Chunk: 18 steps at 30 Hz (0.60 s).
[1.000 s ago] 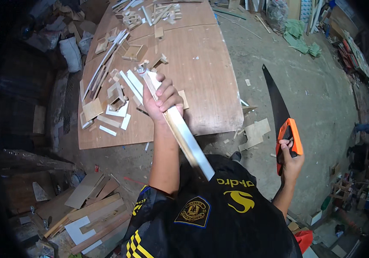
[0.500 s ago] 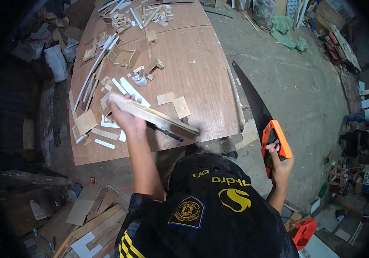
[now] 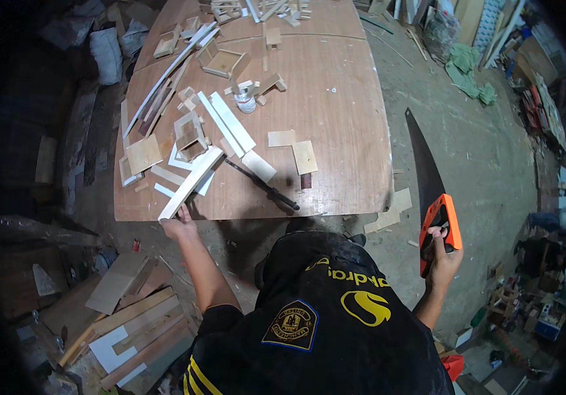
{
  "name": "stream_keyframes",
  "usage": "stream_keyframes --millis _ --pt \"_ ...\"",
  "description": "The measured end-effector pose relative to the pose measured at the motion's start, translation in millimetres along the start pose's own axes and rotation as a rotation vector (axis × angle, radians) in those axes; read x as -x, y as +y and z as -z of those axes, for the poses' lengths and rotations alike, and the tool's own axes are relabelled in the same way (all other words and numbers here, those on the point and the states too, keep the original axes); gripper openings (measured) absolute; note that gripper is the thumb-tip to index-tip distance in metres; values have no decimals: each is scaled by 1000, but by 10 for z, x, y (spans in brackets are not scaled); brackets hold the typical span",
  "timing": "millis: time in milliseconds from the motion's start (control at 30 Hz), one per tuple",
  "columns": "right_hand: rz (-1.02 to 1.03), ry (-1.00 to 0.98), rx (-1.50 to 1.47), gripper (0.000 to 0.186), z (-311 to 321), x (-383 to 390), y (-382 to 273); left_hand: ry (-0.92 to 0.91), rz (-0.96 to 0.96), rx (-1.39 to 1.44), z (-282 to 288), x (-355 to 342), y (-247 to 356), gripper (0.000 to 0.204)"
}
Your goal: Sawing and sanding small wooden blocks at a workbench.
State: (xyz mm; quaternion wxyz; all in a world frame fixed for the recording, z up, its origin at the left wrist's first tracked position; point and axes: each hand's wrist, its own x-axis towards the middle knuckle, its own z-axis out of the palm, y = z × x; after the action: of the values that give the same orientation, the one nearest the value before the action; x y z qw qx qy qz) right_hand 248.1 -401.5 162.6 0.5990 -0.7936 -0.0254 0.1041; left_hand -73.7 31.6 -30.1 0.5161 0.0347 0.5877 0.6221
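Observation:
At the table's near left edge, my left hand (image 3: 181, 224) is closed round the near end of a pale wooden strip (image 3: 194, 181). The strip slants up and away over the table, its far end beside a small open wooden box (image 3: 191, 136). Off the table's right side, my right hand (image 3: 444, 255) grips the orange-and-black handle of a hand saw (image 3: 426, 158). Its dark blade points away from me above the floor. A long dark bar-shaped tool (image 3: 263, 184) lies on the table between my hands; its exact kind I cannot make out.
The brown table (image 3: 342, 131) bears white strips (image 3: 227, 124), thin wooden pieces (image 3: 305, 157), a wooden tray (image 3: 224, 61) and a small jar (image 3: 245, 102). Boards (image 3: 141, 329) are piled at lower left. Clutter (image 3: 540, 289) fills the right side; a green cloth (image 3: 464, 69) lies farther back.
My left hand has moved left and nearer to me, swinging the strip so that its far end now points away. The dark tool is more exposed. The saw stays in my right hand.

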Motion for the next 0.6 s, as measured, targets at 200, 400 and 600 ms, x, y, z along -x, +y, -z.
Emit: stream_keyframes --millis 200,400,600 --pt "17 -69 -49 12 -230 -14 -107 69 72 -6 277 -44 -53 44" --pt "33 -122 -14 4 -329 57 -49 -219 220 -70 295 257 -400 52" --pt "-1 -118 -84 12 -294 170 -121 -496 474 -166 27 770 -1127 45"
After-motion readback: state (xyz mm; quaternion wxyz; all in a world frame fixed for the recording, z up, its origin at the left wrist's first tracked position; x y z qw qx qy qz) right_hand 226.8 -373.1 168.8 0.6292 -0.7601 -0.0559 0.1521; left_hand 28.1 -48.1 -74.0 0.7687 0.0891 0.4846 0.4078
